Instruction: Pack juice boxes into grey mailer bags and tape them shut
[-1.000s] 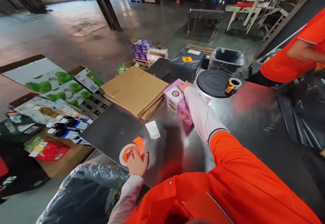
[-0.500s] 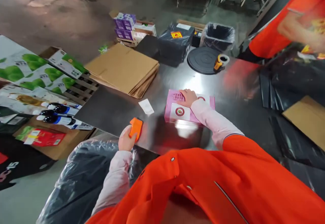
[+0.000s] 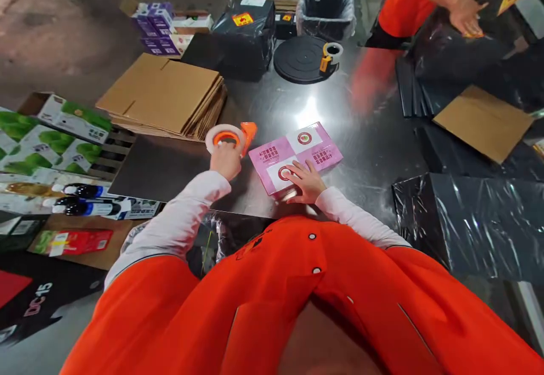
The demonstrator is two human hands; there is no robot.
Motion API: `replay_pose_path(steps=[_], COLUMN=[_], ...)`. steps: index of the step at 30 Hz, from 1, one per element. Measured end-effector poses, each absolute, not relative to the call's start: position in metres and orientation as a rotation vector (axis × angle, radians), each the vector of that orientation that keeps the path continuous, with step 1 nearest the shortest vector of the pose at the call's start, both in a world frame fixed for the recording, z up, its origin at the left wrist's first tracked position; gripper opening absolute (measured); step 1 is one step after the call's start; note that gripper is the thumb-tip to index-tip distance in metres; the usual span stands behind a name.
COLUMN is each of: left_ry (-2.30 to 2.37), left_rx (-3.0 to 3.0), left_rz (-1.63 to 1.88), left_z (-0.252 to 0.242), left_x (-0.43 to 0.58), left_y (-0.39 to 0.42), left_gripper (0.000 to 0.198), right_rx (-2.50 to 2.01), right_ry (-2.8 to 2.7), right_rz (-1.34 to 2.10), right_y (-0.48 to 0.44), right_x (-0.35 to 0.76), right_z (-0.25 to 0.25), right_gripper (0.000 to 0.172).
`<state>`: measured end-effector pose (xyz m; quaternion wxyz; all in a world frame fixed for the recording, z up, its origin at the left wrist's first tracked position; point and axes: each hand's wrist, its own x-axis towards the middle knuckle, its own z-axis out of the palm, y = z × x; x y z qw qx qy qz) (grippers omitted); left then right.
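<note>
Black round disc (image 3: pixel 297 62) near plastic-lined bin (image 3: pixel 325 27)

Your left hand (image 3: pixel 226 162) grips an orange tape dispenser (image 3: pixel 250 134) just beside a pink carton (image 3: pixel 293 151), your right hand (image 3: pixel 307 183) spread over its near side on a dark metal table (image 3: pixel 361 143). Beyond, flattened cardboard (image 3: pixel 161 94) lies stacked and a yellow tape dispenser (image 3: pixel 325 64) rests on a round black disc (image 3: pixel 297 59); at upper right, a co-worker's hand (image 3: pixel 465 15) reaches out.

There were two tape dispensers (image 3: pixel 250 135) (image 3: pixel 326 64), one pink box (image 3: pixel 296 157), one round black disc (image 3: pixel 298 59) and one stack of flattened cardboard (image 3: pixel 164 93). Two dark bottles (image 3: pixel 88 191) (image 3: pixel 83 208), one red packet (image 3: pixel 87 242) and one co-worker (image 3: pixel 402 4) were also in view.
</note>
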<state>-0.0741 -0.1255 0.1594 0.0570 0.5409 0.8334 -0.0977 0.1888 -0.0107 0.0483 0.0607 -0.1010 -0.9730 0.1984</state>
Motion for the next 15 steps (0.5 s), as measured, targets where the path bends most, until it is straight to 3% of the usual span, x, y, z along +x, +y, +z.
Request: replay_pose_path(steps=[6, 11, 15], left_ry=[2.636, 2.219, 1.917], left_rx=[2.012, 2.548, 2.474], left_rz=[-0.043, 0.079, -0.091], left_z=[0.217, 0.234, 0.212], left_x=[-0.084, -0.025, 0.026], left_y=[-0.049, 0.067, 0.124], left_gripper=[0.064, 0.054, 0.032], right_rx=[-0.552, -0.496, -0.505], right_ry=[-2.826, -2.823, -2.824], right_rz=[0.547, 0.478, 0.466], right_y=[-0.027, -0.025, -0.026], right_x=[0.182, 0.173, 0.175], right_z=[0.036, 0.032, 0.033], right_gripper=[0.054, 0.053, 0.053])
